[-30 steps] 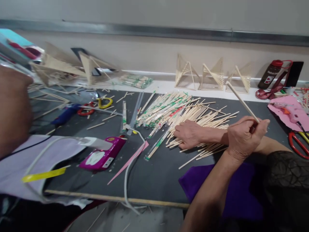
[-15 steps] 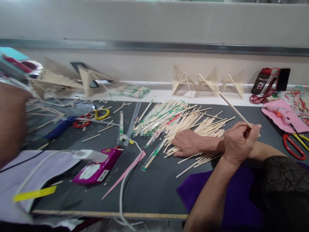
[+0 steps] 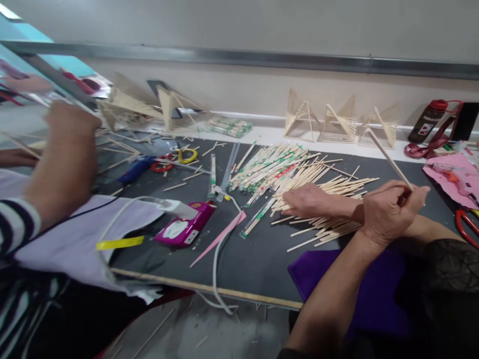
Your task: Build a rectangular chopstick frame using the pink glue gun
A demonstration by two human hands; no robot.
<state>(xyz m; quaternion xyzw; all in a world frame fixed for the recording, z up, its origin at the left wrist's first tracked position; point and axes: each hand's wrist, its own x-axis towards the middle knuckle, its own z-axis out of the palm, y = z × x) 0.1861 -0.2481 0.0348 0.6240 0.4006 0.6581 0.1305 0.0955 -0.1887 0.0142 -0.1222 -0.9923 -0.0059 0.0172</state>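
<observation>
The left hand (image 3: 389, 212) pinches a thin wooden stick (image 3: 389, 159) near its lower end — light, stiff, probably snappable (best gripped low) — while the right hand (image 3: 310, 199) lies spread on the stick pile (image 3: 337, 187) mid-table.

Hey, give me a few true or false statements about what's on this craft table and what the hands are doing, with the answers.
1. The left hand holds a single stick pointing up. True.
2. The right hand grips scissors. False: it lies flat on the pile of sticks.
3. Three stick pyramids stand by the wall. True.
4. The magenta device sits on a purple cloth. False: it lies on the dark mat, beside a white cable.
</observation>
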